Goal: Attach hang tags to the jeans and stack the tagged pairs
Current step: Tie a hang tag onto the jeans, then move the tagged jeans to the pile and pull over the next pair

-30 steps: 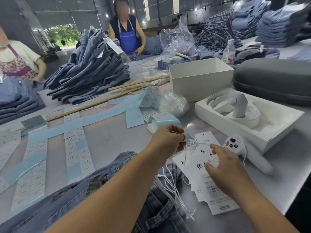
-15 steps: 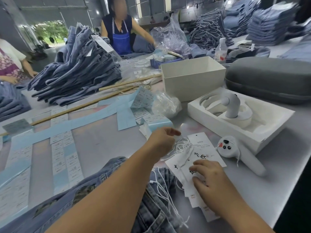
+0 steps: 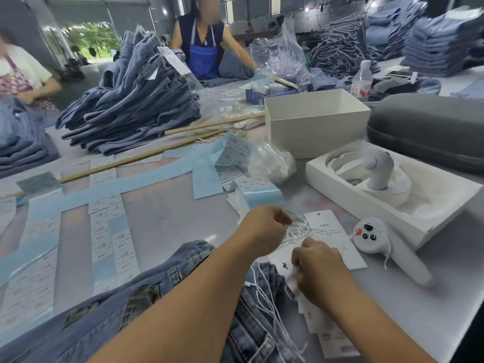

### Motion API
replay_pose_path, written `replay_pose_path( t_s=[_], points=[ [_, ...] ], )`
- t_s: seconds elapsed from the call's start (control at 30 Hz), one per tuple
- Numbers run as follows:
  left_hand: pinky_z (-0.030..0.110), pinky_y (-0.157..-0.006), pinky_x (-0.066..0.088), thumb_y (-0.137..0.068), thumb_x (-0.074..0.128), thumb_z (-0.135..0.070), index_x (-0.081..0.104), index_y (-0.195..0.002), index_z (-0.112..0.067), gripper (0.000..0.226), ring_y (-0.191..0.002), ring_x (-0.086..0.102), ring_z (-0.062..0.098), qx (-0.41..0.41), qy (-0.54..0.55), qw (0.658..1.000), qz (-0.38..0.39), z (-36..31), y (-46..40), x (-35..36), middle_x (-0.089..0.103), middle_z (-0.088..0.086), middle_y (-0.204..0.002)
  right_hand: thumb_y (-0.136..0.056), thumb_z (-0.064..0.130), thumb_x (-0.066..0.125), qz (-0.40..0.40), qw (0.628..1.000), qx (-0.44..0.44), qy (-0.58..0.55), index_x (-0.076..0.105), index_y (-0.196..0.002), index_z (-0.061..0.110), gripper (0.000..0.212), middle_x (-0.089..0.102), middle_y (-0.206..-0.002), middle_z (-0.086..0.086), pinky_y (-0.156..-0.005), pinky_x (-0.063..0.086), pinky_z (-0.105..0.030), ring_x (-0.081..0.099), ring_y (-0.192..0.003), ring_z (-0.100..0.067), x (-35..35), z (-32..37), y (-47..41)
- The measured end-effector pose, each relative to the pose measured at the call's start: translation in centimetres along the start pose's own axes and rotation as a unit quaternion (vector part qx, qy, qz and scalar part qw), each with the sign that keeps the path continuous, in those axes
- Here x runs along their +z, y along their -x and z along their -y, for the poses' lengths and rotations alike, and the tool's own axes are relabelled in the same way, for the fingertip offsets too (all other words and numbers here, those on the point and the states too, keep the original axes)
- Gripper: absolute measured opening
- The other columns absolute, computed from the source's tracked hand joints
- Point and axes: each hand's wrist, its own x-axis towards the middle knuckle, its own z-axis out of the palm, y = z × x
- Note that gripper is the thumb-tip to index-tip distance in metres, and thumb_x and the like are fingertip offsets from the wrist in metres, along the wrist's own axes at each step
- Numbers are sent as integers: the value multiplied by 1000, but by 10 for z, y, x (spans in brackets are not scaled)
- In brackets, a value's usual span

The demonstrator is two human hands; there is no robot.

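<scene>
The hang tags (image 3: 323, 247) lie fanned near the worktop's front edge, beside the jeans (image 3: 183, 289). The right hand (image 3: 318, 268) has dropped from reaching onto them, fingers curled, gripping one; the left hand (image 3: 264, 229) still pinches the white strings (image 3: 296, 230), so threading seems close.

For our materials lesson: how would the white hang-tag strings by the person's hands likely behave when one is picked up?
The white strings lie in a loose tangle, so one would probably hang limp and drag its neighbours along. They look thin, so likely very light. Some trail over the jeans, so they may snag there.
</scene>
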Motion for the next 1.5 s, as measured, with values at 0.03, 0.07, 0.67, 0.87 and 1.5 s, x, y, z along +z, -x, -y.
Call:
replay_pose_path(
  t_s=[0.03,0.07,0.67,0.87,1.5],
  points=[
    [33,-91,56,-89,55,1,70,-90,-23,28,-99,66,19,3,-2,1000,-2,0,0,-2,72,1,-102,-84,8,52,3,1000,-6,14,66,-98,23,25,57,-104,3,-74,31,-32,51,-101,-23,0,0,-2],
    [33,-91,55,-89,54,1,70,-91,-22,28,-99,66,19,10,-9,1000,-3,0,1,-4,72,1,-102,-84,7,51,8,1000,-12,24,66,-97,23,25,57,-103,3,-74,30,-32,52,-101,-23,-1,-1,-4],
    [12,-73,51,-97,53,-15,70,-100,-30,23,-86,62,-1,127,-105,981,-102,24,63,-81,68,-18,-97,-82,-6,39,-13,998,-42,-44,48,-106,16,34,53,-101,-4,-68,28,-32,40,-73,-23,-22,10,-47],
    [31,-72,51,-99,49,-49,68,-91,-25,31,-75,61,0,65,-78,988,-112,58,86,-104,69,-11,-83,-88,1,43,21,998,-26,-56,60,-104,16,27,60,-107,-4,-77,42,-33,52,-90,-22,-20,14,-52],
    [28,-69,51,-60,89,-51,60,-98,-30,52,-82,61,3,23,-169,985,-11,74,138,-129,65,-13,-90,-92,57,51,98,919,-160,-348,66,-102,36,27,70,-90,17,-79,48,-26,63,-85,1,-70,88,35]
  ],
)
